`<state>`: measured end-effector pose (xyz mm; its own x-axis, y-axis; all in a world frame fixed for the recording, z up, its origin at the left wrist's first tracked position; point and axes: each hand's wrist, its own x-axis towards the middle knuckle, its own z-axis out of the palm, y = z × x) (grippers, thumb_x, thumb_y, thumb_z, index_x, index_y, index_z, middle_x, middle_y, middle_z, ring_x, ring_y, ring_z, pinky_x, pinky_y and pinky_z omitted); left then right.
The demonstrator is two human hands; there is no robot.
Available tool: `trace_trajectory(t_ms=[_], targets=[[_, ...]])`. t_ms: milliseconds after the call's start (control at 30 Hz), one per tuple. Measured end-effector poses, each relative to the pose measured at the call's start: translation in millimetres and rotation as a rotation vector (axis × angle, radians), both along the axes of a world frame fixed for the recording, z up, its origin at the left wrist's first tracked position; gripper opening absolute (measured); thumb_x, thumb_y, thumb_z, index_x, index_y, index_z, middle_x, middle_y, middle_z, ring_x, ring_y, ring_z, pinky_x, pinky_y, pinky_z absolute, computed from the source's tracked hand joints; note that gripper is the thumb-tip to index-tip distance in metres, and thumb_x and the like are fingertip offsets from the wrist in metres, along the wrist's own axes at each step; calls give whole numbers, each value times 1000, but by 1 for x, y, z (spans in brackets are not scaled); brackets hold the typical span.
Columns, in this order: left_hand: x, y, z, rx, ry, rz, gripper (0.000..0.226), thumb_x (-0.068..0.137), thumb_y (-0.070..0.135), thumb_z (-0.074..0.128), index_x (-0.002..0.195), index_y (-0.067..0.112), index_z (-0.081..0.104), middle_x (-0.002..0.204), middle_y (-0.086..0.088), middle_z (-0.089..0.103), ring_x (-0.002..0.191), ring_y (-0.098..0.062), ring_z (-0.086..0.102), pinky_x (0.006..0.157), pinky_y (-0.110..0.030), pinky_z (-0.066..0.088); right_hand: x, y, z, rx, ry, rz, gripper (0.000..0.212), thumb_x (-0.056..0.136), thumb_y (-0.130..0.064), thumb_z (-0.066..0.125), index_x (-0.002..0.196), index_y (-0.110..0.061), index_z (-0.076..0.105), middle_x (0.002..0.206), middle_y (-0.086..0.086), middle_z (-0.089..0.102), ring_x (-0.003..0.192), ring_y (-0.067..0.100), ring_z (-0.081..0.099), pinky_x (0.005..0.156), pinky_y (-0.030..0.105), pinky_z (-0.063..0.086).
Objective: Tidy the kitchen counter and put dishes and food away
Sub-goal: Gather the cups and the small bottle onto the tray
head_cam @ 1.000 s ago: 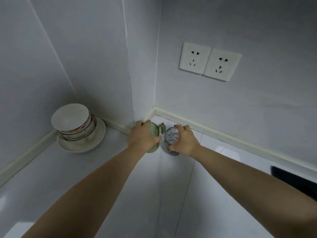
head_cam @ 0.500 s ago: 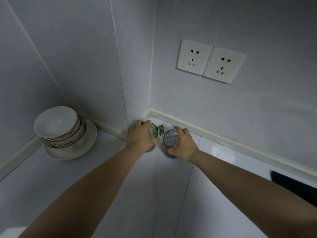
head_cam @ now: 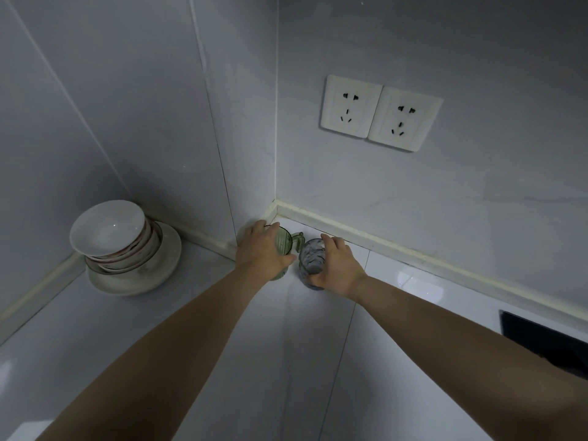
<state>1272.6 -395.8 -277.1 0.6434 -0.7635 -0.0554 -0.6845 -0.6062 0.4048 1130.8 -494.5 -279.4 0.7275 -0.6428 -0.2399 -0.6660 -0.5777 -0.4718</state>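
Observation:
A green ribbed glass mug (head_cam: 285,242) with a handle stands on the white counter (head_cam: 286,361) in the wall corner. My left hand (head_cam: 259,252) grips it round its left side. Right beside it stands a grey patterned tumbler (head_cam: 310,259), and my right hand (head_cam: 335,265) curls round it from the right. Both cups rest on the counter, close together. At the left a stack of white bowls (head_cam: 114,240) sits on a white plate (head_cam: 165,268).
Two white wall sockets (head_cam: 380,113) sit above the cups. A cream sealing strip (head_cam: 381,246) runs along the wall foot. A black cooktop edge (head_cam: 547,342) shows at the right. Walls close in the corner on two sides.
Both hands stay on their cups in the corner; the cups have not visibly moved. The camera shifted a little, so the bowl stack sits further left in view.

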Motion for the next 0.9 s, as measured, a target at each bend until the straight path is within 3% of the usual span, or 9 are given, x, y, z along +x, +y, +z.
trace_trajectory(t_ms=[200,433,667,767,900], targets=[[-8,15,16,-45,-42,-94,77,80,44,67,145,19,35,150,-5,29,139,-23,23,114,-37,25,-12,4,22,-28,-10,24,92,80,-35,69,150,-11,13,149,8,23,138,25,22,109,34,30],[-50,27,44,-243,-158,-193,56,91,36,55,141,14,43,149,-8,34,138,-24,29,112,-36,28,-52,17,57,-317,-227,49,71,86,-27,61,146,-6,28,146,12,33,135,27,28,113,35,26],[-122,25,51,-267,-450,-447,58,92,42,37,142,14,40,152,-11,31,145,-29,17,115,-48,14,-129,19,71,-564,-80,19,65,90,-40,49,146,-13,30,153,14,25,142,31,20,115,48,16],[-158,18,54,-217,-433,-515,61,95,42,41,149,17,26,158,-8,17,147,-25,3,117,-45,2,-172,22,78,-609,-1,-17,67,91,-41,49,148,-15,26,155,14,21,143,30,18,115,48,12],[-223,11,61,-233,-435,-569,63,92,48,32,147,15,31,156,-10,23,147,-27,9,116,-48,6,-246,33,86,-617,68,-145,69,93,-44,43,150,-16,16,158,12,10,145,27,10,116,49,8]])
